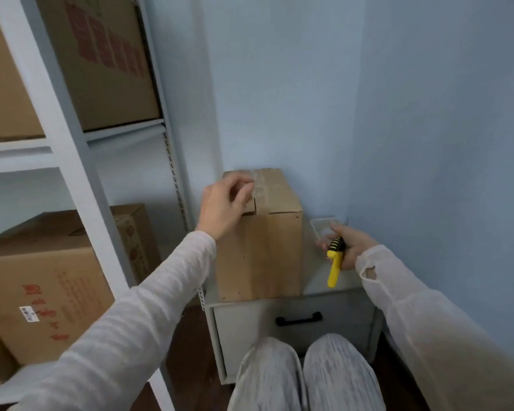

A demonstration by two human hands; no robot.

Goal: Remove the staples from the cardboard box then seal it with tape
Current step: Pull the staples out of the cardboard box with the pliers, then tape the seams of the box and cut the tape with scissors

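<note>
Now the plain brown cardboard box (pixel 267 250) stands upright on the left part of a low grey cabinet (pixel 250 327) with a black drawer handle (pixel 298 318), tucked into the corner of a pale blue wall (pixel 428 114). A strip of clear tape (pixel 261 188) runs along the seam on the box's top, and the front edge of the left flap sits slightly raised.

The left hand (pixel 224 207) is at the box's top front left corner, its fingers curled over that flap beside the tape; whether they pinch the flap or only rest on it cannot be told. The right hand (pixel 353 247) is to the right of the box, above the cabinet top, with its fingers wrapped round a yellow tool (pixel 334 268) with a black-ribbed grip, the yellow end pointing down towards the person. Just beyond this hand a small clear plastic tray (pixel 321 228) lies on the cabinet, near the box's right side.

On the left, a white metal shelf unit (pixel 72 137) holds large brown cartons (pixel 42 286) with red print. Two knees in light striped trousers (pixel 303 372) are in front of the cabinet
</note>
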